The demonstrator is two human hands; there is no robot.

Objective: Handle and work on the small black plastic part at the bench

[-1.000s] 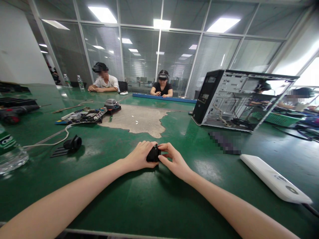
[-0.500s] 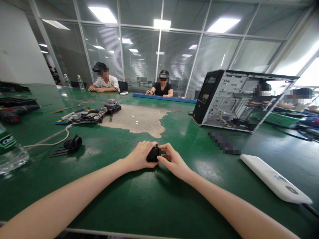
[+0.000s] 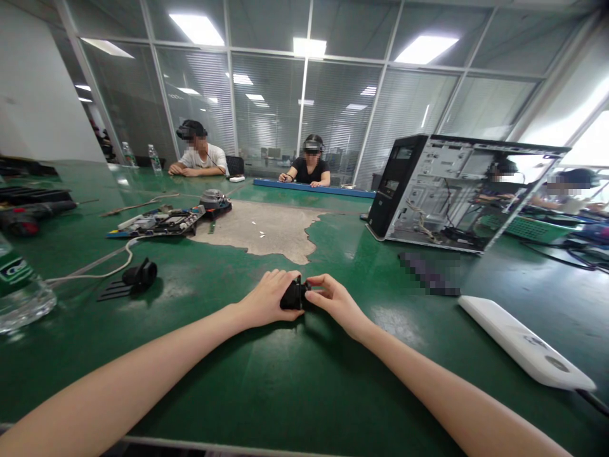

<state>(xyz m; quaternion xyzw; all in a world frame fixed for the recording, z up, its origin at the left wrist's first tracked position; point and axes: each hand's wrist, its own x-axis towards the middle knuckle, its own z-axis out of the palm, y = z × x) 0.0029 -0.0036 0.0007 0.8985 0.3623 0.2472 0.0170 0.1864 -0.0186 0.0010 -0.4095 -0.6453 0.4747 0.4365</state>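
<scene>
My left hand (image 3: 270,297) is wrapped round a small black part (image 3: 291,296) just above the green table (image 3: 285,381). At the part's right end, the thumb and fingers of my right hand (image 3: 339,306) pinch a small dark piece (image 3: 305,291). The fine shape of both is too small to tell. To the left lies another black part (image 3: 139,274) with flat prongs beside a white cable (image 3: 124,259).
An open computer case (image 3: 451,190) stands at the right, with a white device (image 3: 523,343) nearer me. A circuit board (image 3: 159,221) and a bottle (image 3: 21,285) are at the left. Two people sit across the table; others are at the right.
My right hand has shifted slightly to the right, and more of the dark piece shows between my hands. My left hand has stayed nearly still round the black part.
</scene>
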